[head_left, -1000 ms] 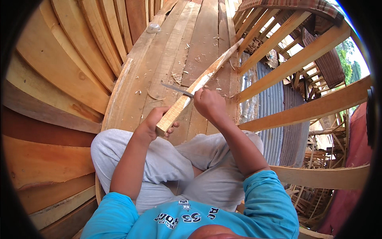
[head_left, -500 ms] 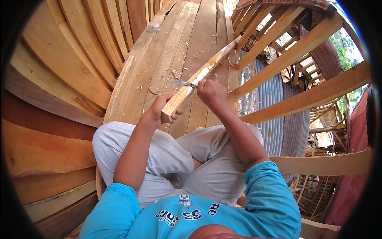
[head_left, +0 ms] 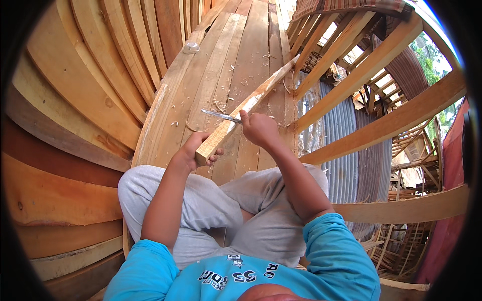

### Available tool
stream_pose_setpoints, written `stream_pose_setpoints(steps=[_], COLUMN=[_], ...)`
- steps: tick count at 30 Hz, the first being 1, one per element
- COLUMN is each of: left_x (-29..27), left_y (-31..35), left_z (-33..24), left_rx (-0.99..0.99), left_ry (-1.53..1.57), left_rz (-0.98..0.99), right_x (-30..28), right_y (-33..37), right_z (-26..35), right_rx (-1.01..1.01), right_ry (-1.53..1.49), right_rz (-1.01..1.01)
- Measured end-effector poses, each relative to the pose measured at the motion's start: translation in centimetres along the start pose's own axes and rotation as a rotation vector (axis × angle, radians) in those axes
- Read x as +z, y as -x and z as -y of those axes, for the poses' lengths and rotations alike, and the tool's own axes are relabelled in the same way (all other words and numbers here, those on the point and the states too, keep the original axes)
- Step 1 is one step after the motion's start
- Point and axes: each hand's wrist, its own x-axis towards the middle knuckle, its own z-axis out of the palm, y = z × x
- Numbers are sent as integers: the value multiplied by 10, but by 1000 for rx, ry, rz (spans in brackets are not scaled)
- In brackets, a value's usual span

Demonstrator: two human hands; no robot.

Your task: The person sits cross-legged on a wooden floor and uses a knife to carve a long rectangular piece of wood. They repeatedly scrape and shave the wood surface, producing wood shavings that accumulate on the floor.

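Observation:
A long, squared length of wood (head_left: 253, 99) slants away from me, its near end raised and its far end by the ribs on the right. My left hand (head_left: 195, 150) is wrapped round the near end from the left and below. My right hand (head_left: 259, 128) is closed round the handle of a knife (head_left: 219, 115), whose grip is mostly hidden in the fist. The blade points left and lies across the upper face of the wood, just beyond my left hand. Past the knife, the wood looks paler and shaved.
I sit cross-legged on a plank floor (head_left: 246, 55) scattered with curled shavings. A small whitish container (head_left: 191, 47) stands at the far left. Curved timber planks (head_left: 70, 85) rise on the left. Spaced wooden ribs (head_left: 359, 72) line the right, with corrugated metal sheets (head_left: 341, 143) beyond.
Both hands, the knife and the near end of the wood sit slightly lower and further left in view. The whole view has also shifted a little. Both grips are unchanged.

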Motion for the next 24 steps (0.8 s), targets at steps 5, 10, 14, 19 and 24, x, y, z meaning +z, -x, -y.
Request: stream_pose_setpoints(steps=[5, 10, 14, 19, 24], left_x=[2, 5, 10, 15, 21], left_y=[-4, -8, -10, -11, -1], left_z=[-2, 9, 13, 10, -31], left_rx=[-85, -71, -86, -35, -130], left_ry=[25, -24, -100, -25, -77], left_rz=[108, 150, 158, 119, -4], right_x=[-16, -23, -16, 2, 6], right_y=[-2, 16, 10, 2, -2], right_z=[-40, -46, -65, -58, -36], right_rx=[-302, -353, -307, -192, -149], right_ry=[-252, -288, -359, -314, -254], right_rz=[142, 126, 152, 127, -26])
